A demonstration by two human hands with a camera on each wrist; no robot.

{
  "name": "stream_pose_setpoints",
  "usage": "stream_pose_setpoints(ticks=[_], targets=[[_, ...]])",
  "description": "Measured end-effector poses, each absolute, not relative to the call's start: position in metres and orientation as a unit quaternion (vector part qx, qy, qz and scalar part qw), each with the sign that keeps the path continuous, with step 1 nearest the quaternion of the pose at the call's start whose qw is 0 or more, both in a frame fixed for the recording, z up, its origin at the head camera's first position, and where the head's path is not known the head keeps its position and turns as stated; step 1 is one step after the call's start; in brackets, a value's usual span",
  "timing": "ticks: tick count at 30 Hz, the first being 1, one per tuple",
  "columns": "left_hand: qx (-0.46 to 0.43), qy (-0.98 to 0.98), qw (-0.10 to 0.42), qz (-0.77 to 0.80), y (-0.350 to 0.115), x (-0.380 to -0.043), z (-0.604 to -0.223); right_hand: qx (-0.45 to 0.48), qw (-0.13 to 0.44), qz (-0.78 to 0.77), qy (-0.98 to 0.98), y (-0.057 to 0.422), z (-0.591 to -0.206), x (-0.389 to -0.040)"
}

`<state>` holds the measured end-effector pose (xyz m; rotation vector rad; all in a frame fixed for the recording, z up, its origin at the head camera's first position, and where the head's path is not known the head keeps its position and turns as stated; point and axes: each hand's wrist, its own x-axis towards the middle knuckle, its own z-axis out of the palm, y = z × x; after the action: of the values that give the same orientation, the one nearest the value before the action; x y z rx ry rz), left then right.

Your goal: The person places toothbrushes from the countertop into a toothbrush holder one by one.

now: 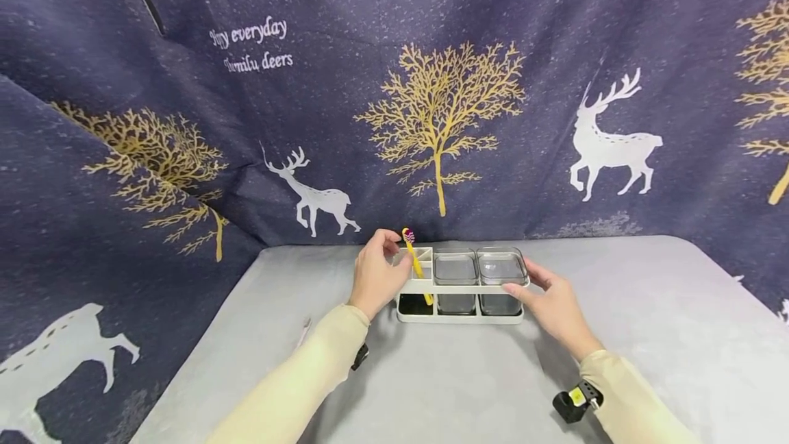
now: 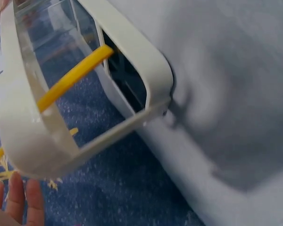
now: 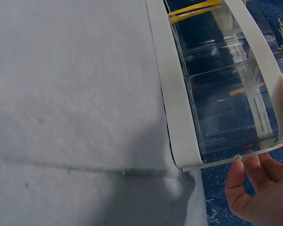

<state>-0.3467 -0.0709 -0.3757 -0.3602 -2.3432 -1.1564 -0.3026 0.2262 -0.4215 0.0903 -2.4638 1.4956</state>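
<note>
A white two-tier toothbrush holder [image 1: 477,319] stands on the table near its back edge. One yellow toothbrush [image 1: 417,264] leans in the left section, its purple and white bristles up and its handle end near the dark base. Two clear cups [image 1: 456,269] sit in the middle and right sections. My left hand [image 1: 377,273] is at the left end, thumb and fingers close around the toothbrush's upper part; in the left wrist view its fingers [image 2: 15,200] lie fairly straight by the upper rim. My right hand [image 1: 551,303] grips the holder's right end, thumb on the front.
A thin pale stick-like object [image 1: 305,329] lies on the grey table [image 1: 456,389], partly covered by my left sleeve. Behind the table hangs a dark blue cloth [image 1: 345,122] printed with deer and golden trees. Each wrist wears a small black camera [image 1: 573,403].
</note>
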Motion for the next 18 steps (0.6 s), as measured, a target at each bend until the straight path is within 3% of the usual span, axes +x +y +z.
stream_pose_setpoints(ticks=[8, 18], targets=[[-0.133, -0.848, 0.277, -0.432, -0.097, -0.343, -0.362, 0.035, 0.124, 0.508, -0.852, 0.228, -0.421, -0.304], [-0.072, -0.891, 0.233, -0.383, -0.134, -0.334, -0.364, 0.034, 0.115, 0.515, -0.849, 0.229, -0.419, -0.304]])
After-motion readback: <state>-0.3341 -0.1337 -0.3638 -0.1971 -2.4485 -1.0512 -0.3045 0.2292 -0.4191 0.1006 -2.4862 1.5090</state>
